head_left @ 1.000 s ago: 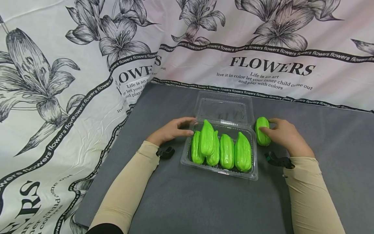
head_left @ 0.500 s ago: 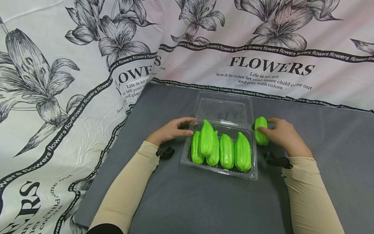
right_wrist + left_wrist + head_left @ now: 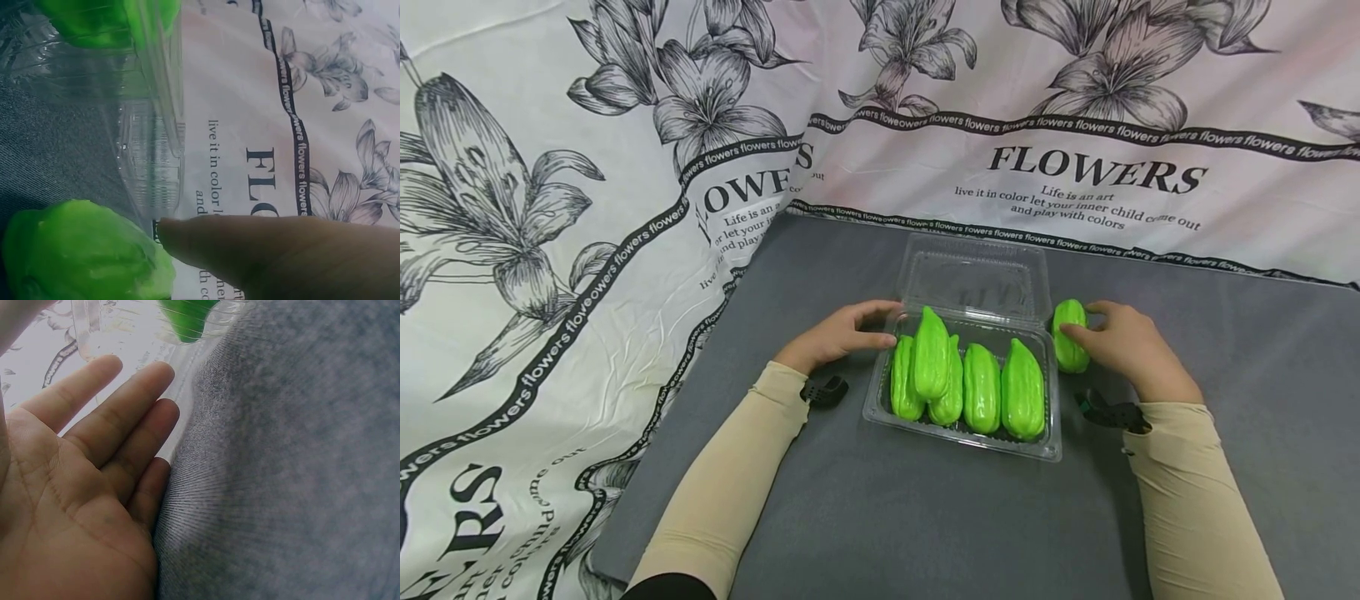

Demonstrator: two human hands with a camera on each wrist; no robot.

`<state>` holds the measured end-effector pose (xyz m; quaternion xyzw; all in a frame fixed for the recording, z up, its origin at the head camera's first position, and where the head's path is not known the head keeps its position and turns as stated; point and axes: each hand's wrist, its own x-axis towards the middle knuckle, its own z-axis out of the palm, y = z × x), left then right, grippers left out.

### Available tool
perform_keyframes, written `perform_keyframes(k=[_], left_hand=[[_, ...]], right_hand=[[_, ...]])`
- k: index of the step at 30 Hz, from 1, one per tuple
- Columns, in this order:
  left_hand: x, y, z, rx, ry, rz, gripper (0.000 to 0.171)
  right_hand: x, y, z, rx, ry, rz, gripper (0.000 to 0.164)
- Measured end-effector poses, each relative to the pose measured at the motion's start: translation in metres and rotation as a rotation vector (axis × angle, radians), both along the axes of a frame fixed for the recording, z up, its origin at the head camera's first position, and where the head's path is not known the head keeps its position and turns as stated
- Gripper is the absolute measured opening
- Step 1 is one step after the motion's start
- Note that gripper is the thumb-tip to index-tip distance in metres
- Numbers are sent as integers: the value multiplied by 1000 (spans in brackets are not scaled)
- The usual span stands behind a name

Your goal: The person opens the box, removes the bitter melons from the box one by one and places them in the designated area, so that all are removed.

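Note:
In the head view, a clear plastic clamshell box (image 3: 962, 446) stands with its lid (image 3: 973, 275) folded back. Several glossy bright green, ribbed vegetables (image 3: 982, 388) lie inside, one (image 3: 931, 354) on top of others at the left. My left hand (image 3: 838, 337) is at the box's left rim, thumb and fingers spread apart; the left wrist view shows its bare palm (image 3: 75, 512). Right of the box, my right hand (image 3: 1123, 346) holds another green ribbed vegetable (image 3: 1070, 337) between thumb and fingers. One finger (image 3: 206, 244) shows beside that vegetable (image 3: 81, 256) in the right wrist view.
A grey cloth (image 3: 925, 533) covers the table. White fabric (image 3: 910, 167) with flower prints and lettering hangs behind it and along the left side. Dark wrist straps (image 3: 1112, 412) sit over beige sleeves (image 3: 1202, 492).
My right hand and its vegetable have shifted slightly left, closer to the box, in the first half second. The left hand and the box have stayed put.

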<state>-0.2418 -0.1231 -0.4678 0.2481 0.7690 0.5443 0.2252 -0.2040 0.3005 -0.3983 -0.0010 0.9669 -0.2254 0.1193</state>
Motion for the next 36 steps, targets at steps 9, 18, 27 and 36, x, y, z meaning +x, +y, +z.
perform_keyframes(k=[9,18,27,36], left_hand=[[0,-1,-1,-5,5,-2,69],[-1,-2,-2,10,5,1,97],[-1,-2,0,2,10,-7,81],[-1,0,-1,-10,4,-2,67]], right_hand=[[7,-2,7,16,49,-53,81],[12,-8,15,26,73,-68,84],[16,-20,28,-4,41,-18,85],[21,-32,33,-10,21,55,80]])
